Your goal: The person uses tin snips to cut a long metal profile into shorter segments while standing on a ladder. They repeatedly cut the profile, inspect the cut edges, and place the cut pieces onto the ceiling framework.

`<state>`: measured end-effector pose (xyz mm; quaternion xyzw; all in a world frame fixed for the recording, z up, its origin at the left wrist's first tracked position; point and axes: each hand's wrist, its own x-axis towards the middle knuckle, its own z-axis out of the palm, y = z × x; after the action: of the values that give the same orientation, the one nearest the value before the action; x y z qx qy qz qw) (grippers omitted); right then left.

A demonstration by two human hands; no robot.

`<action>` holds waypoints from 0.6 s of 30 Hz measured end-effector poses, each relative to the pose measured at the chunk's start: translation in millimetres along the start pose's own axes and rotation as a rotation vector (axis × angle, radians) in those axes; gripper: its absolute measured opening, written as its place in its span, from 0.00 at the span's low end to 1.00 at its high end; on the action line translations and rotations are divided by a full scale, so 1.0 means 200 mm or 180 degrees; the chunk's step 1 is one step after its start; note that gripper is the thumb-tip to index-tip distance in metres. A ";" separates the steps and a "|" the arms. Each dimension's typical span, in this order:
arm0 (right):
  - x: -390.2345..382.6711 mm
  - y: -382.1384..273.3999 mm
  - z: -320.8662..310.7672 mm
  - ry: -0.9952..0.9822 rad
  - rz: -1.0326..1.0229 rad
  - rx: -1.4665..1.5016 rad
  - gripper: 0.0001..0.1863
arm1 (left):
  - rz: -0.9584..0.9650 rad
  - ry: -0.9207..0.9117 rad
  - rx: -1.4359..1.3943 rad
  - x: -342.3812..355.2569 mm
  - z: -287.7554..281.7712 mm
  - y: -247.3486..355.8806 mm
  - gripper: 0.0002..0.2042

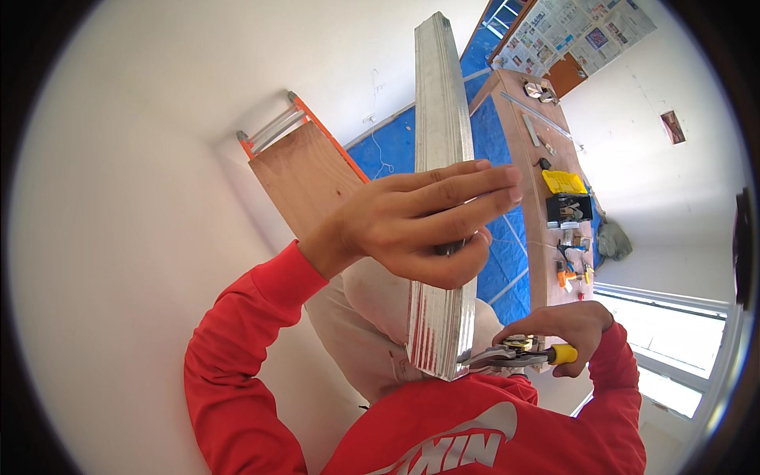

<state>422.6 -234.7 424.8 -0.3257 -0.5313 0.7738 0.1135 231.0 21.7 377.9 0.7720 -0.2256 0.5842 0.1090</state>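
A long, ribbed silver metal stud [443,103] runs from the top of the view down to my chest. My left hand [419,222] lies across its middle, back of the hand up. Its fingers are stretched out past the stud's right edge, slightly apart, with the thumb bent below them. Tin snips [507,355] with yellow grips are in my right hand [574,328], fingers wrapped round the handles. Their jaws touch the near end of the stud at its right corner; whether they bite into the metal is hard to see.
At left stands an orange-railed ladder or trestle [321,131] with a wooden board [305,178]. On the right, a long wooden bench [518,158] bears a black toolbox [568,207], a yellow tray [564,182] and an orange drill [564,275]. Blue sheeting [495,158] covers the floor.
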 end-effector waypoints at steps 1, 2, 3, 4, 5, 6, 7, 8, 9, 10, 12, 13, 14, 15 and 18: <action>0.00 0.00 0.00 -0.0010 -0.0004 0.0007 0.52 | 0.0007 0.0009 0.0002 0.00 0.00 0.00 0.16; 0.00 0.00 0.00 -0.0018 -0.0010 0.0019 0.52 | 0.0012 0.0017 -0.0001 0.00 0.00 0.00 0.16; 0.00 0.01 0.00 -0.0028 -0.0015 0.0031 0.52 | 0.0002 0.0010 -0.0006 0.00 0.00 0.00 0.16; 0.00 0.01 0.00 -0.0017 -0.0041 0.0018 0.52 | -0.0008 0.0004 -0.0008 0.00 0.00 0.00 0.16; 0.00 0.01 0.00 -0.0007 -0.0067 0.0006 0.52 | -0.0018 -0.0003 -0.0012 0.00 0.00 0.00 0.16; 0.00 0.01 0.00 0.0006 -0.0076 0.0012 0.52 | -0.0021 -0.0006 -0.0019 -0.01 0.00 0.00 0.16; 0.00 0.01 0.00 -0.0003 -0.0079 -0.0005 0.52 | -0.0023 -0.0009 -0.0026 -0.01 0.00 0.01 0.16; 0.00 0.01 0.00 -0.0009 -0.0066 -0.0005 0.52 | -0.0025 -0.0012 -0.0032 -0.01 0.00 0.01 0.16; 0.00 0.01 0.00 -0.0015 -0.0053 -0.0006 0.52 | -0.0022 -0.0011 -0.0027 -0.01 0.00 0.01 0.16; 0.00 0.01 0.00 -0.0032 -0.0028 0.0008 0.52 | -0.0020 -0.0009 -0.0021 -0.01 0.00 0.01 0.16; 0.00 0.00 0.00 -0.0070 0.0023 0.0032 0.52 | -0.0021 -0.0023 0.0000 -0.01 0.00 0.02 0.16; 0.00 0.00 0.00 -0.0054 -0.0005 0.0017 0.52 | -0.0023 -0.0037 0.0016 -0.01 0.00 0.02 0.16; 0.00 -0.01 0.00 -0.0036 -0.0035 0.0005 0.52 | -0.0026 -0.0053 0.0028 -0.01 0.00 0.03 0.16; 0.00 -0.01 0.00 -0.0017 -0.0065 -0.0007 0.52 | -0.0027 -0.0048 0.0032 -0.01 0.00 0.03 0.16; -0.01 -0.01 -0.01 -0.0118 0.0172 0.0178 0.51 | -0.0032 -0.0046 0.0036 0.00 0.00 0.03 0.16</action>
<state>424.2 -233.2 427.6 -0.3222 -0.5025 0.7970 0.0918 228.7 16.8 376.6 0.7779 -0.2192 0.5793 0.1060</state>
